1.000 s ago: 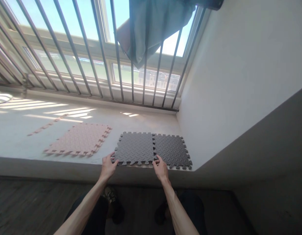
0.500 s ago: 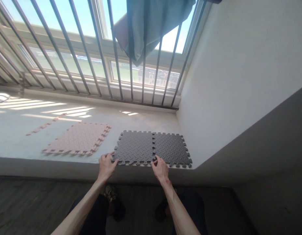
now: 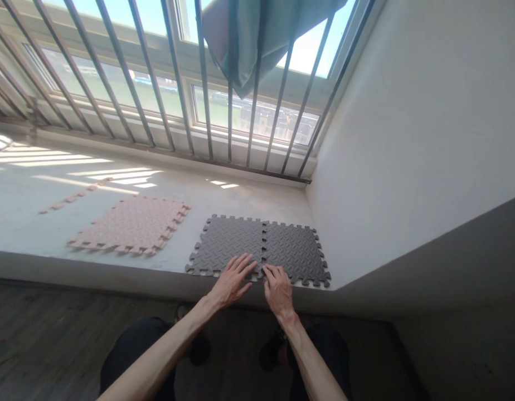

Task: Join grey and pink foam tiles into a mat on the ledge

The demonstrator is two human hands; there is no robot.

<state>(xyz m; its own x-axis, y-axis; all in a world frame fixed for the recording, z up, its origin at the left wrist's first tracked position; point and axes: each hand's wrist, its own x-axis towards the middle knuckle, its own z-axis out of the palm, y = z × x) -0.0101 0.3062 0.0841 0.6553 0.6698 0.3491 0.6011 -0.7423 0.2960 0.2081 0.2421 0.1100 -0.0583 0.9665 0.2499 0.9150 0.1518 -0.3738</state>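
Observation:
Two dark grey foam puzzle mats lie side by side on the window ledge, their toothed edges meeting at a seam. Over the front edge of the left grey mat is my left hand, its fingers spread and reaching toward the seam. My right hand rests at the front end of that seam, fingers bent down onto the near corner of the right grey mat. It grips nothing that I can see; its fingertips partly cover the joint.
A pink foam puzzle mat lies farther left on the pale ledge, with a loose pink edge strip behind it. Metal bars stand before the window. A white wall bounds the right side.
My left hand has left the left corner of the left grey mat and moved right, near the seam, fingers now spread. My right hand stays at the seam, its fingers flatter.

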